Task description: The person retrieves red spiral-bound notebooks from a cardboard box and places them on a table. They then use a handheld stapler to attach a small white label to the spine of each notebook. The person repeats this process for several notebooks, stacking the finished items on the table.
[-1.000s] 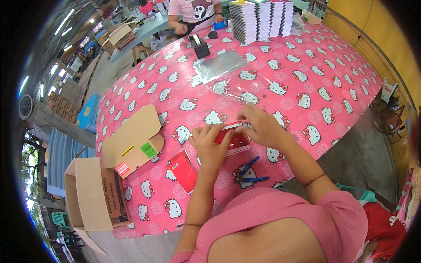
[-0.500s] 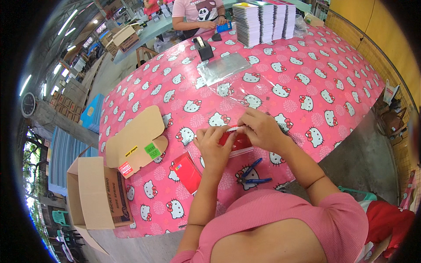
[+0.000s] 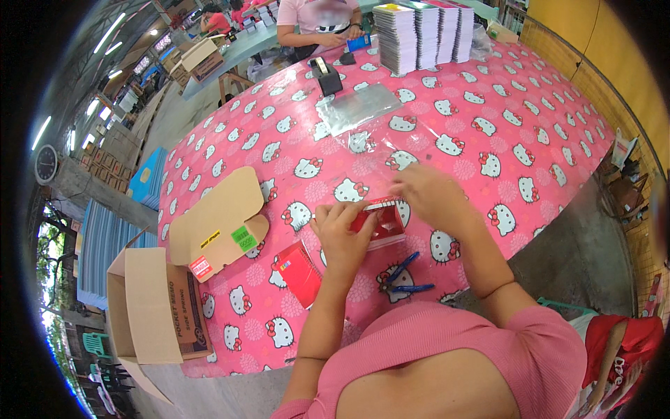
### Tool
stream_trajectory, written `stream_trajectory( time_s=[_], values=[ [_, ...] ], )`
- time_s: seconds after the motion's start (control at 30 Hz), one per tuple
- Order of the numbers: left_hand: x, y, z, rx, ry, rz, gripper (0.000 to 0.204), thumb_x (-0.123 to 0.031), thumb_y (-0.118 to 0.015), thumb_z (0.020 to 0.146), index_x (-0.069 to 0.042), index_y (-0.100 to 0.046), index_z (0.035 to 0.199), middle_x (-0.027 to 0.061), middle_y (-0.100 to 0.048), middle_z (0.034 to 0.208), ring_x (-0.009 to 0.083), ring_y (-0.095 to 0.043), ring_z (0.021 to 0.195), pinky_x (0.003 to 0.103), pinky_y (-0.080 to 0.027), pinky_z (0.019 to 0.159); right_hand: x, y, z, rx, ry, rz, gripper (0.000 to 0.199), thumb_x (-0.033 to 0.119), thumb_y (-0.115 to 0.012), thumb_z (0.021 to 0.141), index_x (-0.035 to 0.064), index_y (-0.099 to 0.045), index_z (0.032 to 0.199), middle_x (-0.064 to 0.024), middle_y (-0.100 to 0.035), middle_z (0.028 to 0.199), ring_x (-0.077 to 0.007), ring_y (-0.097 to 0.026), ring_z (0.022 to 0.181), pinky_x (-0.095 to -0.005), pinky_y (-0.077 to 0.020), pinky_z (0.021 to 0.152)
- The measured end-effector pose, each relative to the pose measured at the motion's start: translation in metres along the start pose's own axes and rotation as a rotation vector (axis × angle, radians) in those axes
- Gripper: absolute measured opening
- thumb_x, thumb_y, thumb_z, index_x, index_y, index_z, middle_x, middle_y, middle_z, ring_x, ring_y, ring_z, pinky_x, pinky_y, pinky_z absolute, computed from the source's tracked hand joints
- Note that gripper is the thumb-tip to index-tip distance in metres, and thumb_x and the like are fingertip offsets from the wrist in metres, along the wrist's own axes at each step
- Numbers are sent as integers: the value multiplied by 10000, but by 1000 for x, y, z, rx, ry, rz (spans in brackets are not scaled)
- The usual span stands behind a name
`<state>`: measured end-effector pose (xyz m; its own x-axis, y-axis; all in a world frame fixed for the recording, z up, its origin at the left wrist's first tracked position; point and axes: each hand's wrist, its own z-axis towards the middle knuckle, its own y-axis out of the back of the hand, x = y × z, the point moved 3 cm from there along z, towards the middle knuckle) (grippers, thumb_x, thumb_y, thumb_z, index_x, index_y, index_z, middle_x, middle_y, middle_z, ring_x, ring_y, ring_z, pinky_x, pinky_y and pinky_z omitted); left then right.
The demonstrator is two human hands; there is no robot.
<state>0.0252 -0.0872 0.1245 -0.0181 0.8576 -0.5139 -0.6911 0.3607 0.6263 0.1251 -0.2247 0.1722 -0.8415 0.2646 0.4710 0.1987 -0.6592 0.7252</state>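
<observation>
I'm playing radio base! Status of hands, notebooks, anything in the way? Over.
Left hand holding red notebook bundle. Right hand blurred, close beside it. Pliers and loose red notebook nearby, neither between hands.

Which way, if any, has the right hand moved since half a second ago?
Yes: judged against the blue-handled pliers, the right hand has moved right and slightly up the picture.
</observation>
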Motion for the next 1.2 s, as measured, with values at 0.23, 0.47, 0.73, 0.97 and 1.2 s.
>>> stream_trajectory(
  time_s=[0.23,0.47,0.73,0.97,1.2],
  values=[
    [-3,-4,1,38,-33,-19,263,-177,-783,652,-122,-722,902,5,-643,801,193,-483,784,336,-397,761,-6,-16,13,688,-108,-140,256,269,-651,774,33,-659,873,-167,-643,864,-324,-621,799,-423,-480,693],
    [4,-6,3,19,22,-68,415,-162,-790,625,-99,-671,1018,54,-617,837,222,-513,782,348,-413,722,1,-29,24,892,-81,-304,318,350,-648,752,50,-643,859,-183,-648,837,-353,-625,774,-447,-485,674],
    [13,-5,5,135,58,-264,392,-193,-747,703,-106,-624,1066,50,-650,891,247,-552,875,399,-372,807,6,-30,23,778,-54,-212,347,356,-649,765,52,-608,928,-174,-639,808,-356,-622,779,-460,-480,685],
    [19,7,2,58,-29,-182,323,-105,-755,689,-60,-639,987,115,-625,1005,276,-585,936,366,-470,805,7,-49,27,785,-56,-202,358,376,-659,763,31,-623,853,-182,-626,761,-365,-613,721,-456,-477,636],
    [35,-4,-6,-60,112,-423,376,-65,-722,736,-49,-582,1084,123,-579,1065,256,-583,997,332,-472,853,7,-45,32,637,70,-195,396,373,-722,692,33,-634,875,-176,-629,770,-360,-616,730,-440,-478,654]
  ],
)
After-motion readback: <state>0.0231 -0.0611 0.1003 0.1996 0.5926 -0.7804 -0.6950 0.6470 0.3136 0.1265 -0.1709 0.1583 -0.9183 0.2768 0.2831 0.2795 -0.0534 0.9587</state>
